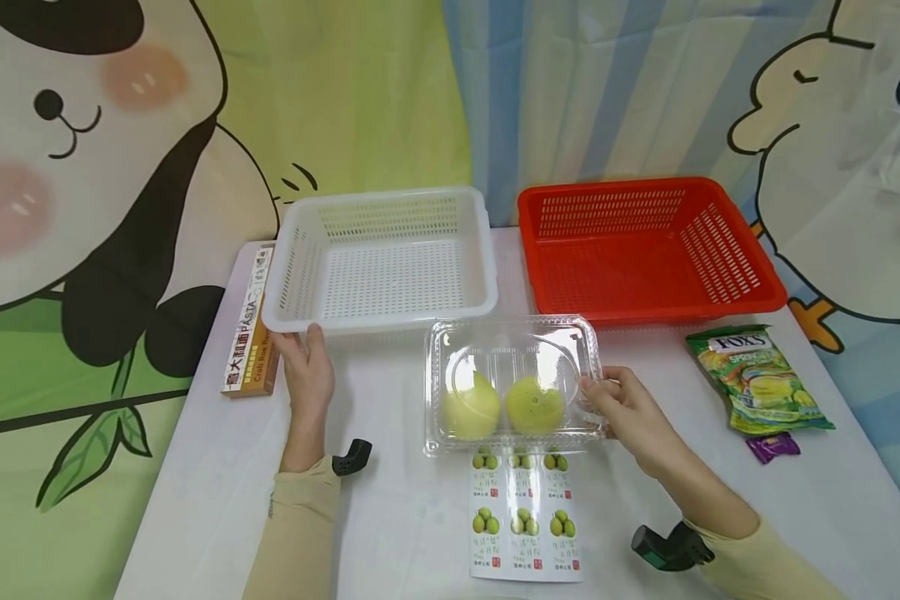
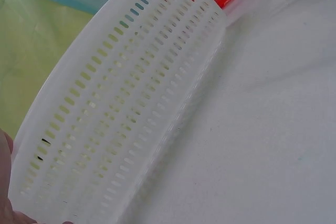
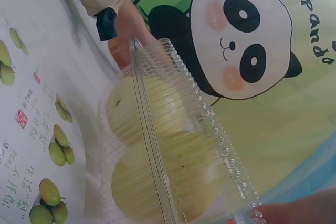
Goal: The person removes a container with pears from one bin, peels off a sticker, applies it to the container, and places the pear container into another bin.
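My right hand point(image 1: 633, 414) pinches the right edge of a clear plastic clamshell box point(image 1: 510, 333). Through its lid show two round, yellow-green fruits point(image 1: 535, 406), side by side. The box is tilted above a sheet of fruit stickers point(image 1: 525, 554), and the right wrist view shows its ribbed side close up. At the near left corner of a white plastic basket point(image 1: 378, 321), my left hand point(image 1: 307, 375) grips the rim; some fingertips are hidden there. Only bits of that hand show at the lower left of the left wrist view, beside the basket's slotted wall point(image 2: 121, 93).
A red basket point(image 1: 645, 312) stands to the right of the white one. Left of the white basket lies a pasta box point(image 1: 251, 333). A green candy bag point(image 1: 761, 379) and a small purple wrapped sweet point(image 1: 773, 447) lie at the right. A printed curtain point(image 1: 360, 100) hangs behind the table.
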The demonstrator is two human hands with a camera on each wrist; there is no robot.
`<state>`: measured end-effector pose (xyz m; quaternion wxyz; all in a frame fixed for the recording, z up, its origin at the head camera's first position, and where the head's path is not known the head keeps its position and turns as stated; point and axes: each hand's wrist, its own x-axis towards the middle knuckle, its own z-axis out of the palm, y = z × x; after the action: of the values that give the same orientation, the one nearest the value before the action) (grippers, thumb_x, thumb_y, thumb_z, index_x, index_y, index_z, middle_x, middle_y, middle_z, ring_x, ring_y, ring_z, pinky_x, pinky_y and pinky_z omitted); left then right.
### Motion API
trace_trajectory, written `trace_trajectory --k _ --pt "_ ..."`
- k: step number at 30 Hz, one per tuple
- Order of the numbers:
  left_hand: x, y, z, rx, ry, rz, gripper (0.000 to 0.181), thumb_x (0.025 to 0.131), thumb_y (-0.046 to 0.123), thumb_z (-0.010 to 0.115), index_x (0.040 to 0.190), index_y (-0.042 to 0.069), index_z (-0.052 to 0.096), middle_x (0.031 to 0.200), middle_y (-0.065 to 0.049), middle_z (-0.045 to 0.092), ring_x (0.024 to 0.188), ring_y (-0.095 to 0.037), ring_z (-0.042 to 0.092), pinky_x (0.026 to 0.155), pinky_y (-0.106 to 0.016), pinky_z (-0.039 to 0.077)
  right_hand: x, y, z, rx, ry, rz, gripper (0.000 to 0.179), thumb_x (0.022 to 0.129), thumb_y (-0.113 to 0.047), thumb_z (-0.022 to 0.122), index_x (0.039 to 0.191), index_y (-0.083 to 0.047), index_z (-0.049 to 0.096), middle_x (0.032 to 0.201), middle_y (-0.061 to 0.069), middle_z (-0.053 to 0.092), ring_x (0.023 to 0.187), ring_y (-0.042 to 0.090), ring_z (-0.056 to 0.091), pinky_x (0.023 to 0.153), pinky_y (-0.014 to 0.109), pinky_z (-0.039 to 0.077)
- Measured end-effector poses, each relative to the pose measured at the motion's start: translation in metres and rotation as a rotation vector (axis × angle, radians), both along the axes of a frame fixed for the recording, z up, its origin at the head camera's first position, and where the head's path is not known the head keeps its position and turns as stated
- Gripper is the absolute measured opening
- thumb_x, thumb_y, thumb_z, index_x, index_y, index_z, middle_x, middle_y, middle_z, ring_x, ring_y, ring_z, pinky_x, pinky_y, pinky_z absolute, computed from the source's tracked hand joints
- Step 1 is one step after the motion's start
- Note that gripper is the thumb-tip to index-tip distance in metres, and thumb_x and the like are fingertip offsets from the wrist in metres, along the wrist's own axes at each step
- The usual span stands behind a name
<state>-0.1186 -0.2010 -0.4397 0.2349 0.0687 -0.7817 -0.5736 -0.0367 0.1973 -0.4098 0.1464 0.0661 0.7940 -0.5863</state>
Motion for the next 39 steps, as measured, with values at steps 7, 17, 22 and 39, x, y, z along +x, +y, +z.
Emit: trace_trajectory --k 7,17,22,39 --pt "0.0 0.0 -0.001 -0.003 -0.004 0.01 0.059 0.103 0.009 0.041 0.151 0.0 0.008 0.156 -0.019 0.02 0.146 -0.029 0.013 0.116 -0.039 0.013 0.004 -0.002 -0.002 0.0 -0.017 -0.017 0.065 0.101 -0.04 0.052 0.139 0.006 0.027 0.137 0.029 0.046 0.116 0.041 0.052 0.074 0.037 0.048" --pt "0.001 0.0 -0.001 -0.007 -0.007 0.014 0.059 0.103 0.008 0.041 0.151 0.0 0.008 0.156 -0.019 0.02 0.146 -0.028 0.013 0.116 -0.035 0.013 0.009 -0.006 -0.007 0.015 -0.024 -0.015 0.064 0.101 -0.04 0.052 0.139 0.006 0.028 0.139 0.03 0.044 0.117 0.041 0.053 0.075 0.037 0.05" --pt "0.001 0.0 -0.001 0.001 -0.009 0.007 0.06 0.103 0.009 0.04 0.152 0.0 0.007 0.157 -0.019 0.018 0.146 -0.027 0.011 0.116 -0.034 0.011 0.009 -0.006 -0.01 0.02 -0.041 -0.017 0.063 0.101 -0.038 0.052 0.139 0.006 0.027 0.14 0.029 0.043 0.116 0.041 0.053 0.076 0.037 0.049" --pt "-0.002 -0.001 -0.001 0.0 0.025 -0.012 0.059 0.102 0.007 0.041 0.152 0.0 0.009 0.157 -0.019 0.019 0.146 -0.028 0.013 0.115 -0.03 0.013 -0.003 -0.005 -0.021 -0.017 -0.044 -0.026 0.065 0.101 -0.037 0.053 0.139 0.009 0.026 0.138 0.03 0.045 0.097 0.027 0.057 0.066 0.033 0.05"
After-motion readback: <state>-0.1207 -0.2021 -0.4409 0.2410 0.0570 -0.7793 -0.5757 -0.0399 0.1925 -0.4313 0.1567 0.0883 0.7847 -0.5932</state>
